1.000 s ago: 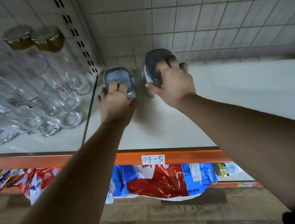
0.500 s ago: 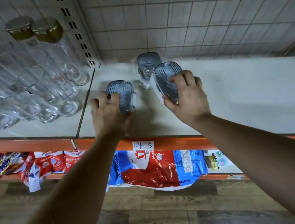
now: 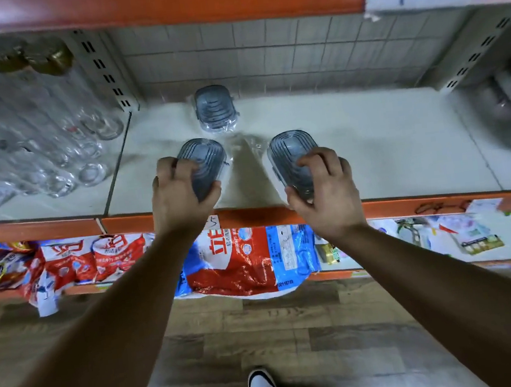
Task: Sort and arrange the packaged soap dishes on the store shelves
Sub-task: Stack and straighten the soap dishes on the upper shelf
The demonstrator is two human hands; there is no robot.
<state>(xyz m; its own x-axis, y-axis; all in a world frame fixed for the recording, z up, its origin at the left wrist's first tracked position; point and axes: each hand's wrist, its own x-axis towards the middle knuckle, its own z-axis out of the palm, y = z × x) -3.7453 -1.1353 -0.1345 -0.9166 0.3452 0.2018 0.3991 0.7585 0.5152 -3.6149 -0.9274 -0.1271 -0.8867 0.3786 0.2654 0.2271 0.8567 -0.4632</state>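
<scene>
Frame centre: left hand [image 3: 180,198] grips the left dish [image 3: 206,160], right hand [image 3: 327,194] grips the right dish [image 3: 289,154]; back dish [image 3: 215,108] lies on the shelf [image 3: 385,146] just above.

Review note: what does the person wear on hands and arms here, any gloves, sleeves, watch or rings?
Nothing visible. The left hand and right hand are ungloved, with no rings or watch showing. The left forearm and right forearm are bare to the frame's edge; no sleeve appears.
</scene>
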